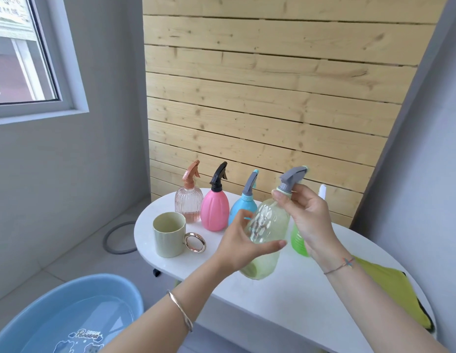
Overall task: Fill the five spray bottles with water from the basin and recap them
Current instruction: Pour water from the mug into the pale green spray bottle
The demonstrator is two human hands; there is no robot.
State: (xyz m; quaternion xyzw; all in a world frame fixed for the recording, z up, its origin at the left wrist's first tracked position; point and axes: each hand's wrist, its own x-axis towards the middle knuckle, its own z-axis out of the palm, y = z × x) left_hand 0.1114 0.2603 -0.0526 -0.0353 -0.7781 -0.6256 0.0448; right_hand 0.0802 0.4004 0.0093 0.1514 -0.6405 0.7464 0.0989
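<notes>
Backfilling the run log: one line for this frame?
left hand: holds pale yellow bottle body, tilted | right hand: on its grey sprayer cap | four bottles capped on table | basin: water

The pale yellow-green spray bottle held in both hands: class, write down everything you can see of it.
The pale yellow-green spray bottle is see-through plastic with a dimpled, rounded body and a grey trigger top on a light collar. It is held tilted above the white table, its top leaning to the right, its base clear of the surface. The left hand cups its body; the right hand grips the collar. It looks empty, with the top on.
</notes>
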